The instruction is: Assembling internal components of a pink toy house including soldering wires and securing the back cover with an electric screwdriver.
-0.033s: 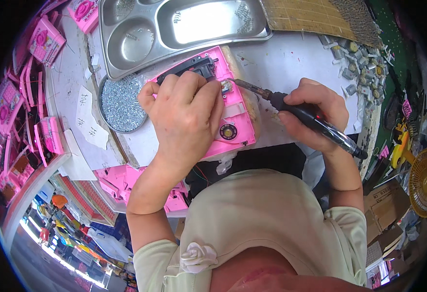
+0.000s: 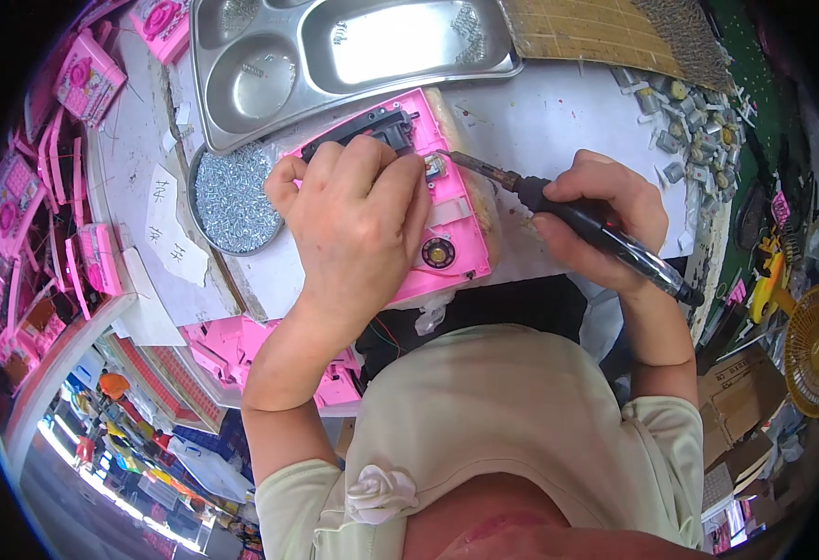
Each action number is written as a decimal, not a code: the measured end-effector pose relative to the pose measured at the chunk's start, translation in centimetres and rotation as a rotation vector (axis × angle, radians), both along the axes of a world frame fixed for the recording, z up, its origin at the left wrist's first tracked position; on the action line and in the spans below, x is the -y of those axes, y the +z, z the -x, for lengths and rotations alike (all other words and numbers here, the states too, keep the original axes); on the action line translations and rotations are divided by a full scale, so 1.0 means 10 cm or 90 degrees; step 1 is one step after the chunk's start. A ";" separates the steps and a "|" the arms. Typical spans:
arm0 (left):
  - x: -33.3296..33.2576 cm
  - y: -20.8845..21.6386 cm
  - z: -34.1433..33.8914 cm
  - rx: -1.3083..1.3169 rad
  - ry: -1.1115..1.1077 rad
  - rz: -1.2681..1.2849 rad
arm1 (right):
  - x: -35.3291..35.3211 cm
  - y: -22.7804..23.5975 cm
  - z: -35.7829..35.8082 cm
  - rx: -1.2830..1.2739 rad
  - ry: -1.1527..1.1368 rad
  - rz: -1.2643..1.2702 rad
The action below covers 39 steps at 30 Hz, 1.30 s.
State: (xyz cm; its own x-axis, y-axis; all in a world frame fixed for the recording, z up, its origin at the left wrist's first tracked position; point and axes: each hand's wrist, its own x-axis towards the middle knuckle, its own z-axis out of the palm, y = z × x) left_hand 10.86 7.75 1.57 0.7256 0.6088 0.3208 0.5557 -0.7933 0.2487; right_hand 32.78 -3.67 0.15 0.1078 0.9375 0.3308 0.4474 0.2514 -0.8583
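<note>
My right hand (image 2: 606, 215) grips a soldering iron (image 2: 606, 233) like a pen, its dark handle showing a red light. The thin metal tip points left, at the right part of a pink plastic toy housing (image 2: 456, 233), close to a small metal part (image 2: 435, 167). Lying over the housing's left side, my left hand (image 2: 353, 215) has its fingers bent and drawn together. What they pinch is hidden beneath them. A black mechanism (image 2: 386, 129) sits in the housing beyond those fingers. Nearer me, a round speaker (image 2: 437, 252) is set in it.
Left of my left hand stands a round dish (image 2: 195, 205) of small screws. A steel compartment tray (image 2: 288, 126) with a few springs lies beyond. Small motors (image 2: 694, 140) are heaped at the right. Pink toy housings (image 2: 87, 79) crowd the left, and a yellow fan (image 2: 813, 350) stands far right.
</note>
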 end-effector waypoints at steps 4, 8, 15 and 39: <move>-0.01 -0.06 0.00 0.024 -0.007 -0.011 | -0.02 -0.04 0.02 -0.012 0.021 -0.027; -0.02 -0.07 0.01 0.040 -0.015 -0.015 | -0.03 -0.02 0.02 0.003 0.032 -0.021; -0.02 -0.05 0.01 0.038 -0.016 -0.006 | -0.05 -0.03 0.06 0.055 0.035 -0.052; -0.03 0.04 0.03 -0.023 -0.033 0.016 | -0.15 0.14 -0.07 0.094 0.094 -0.072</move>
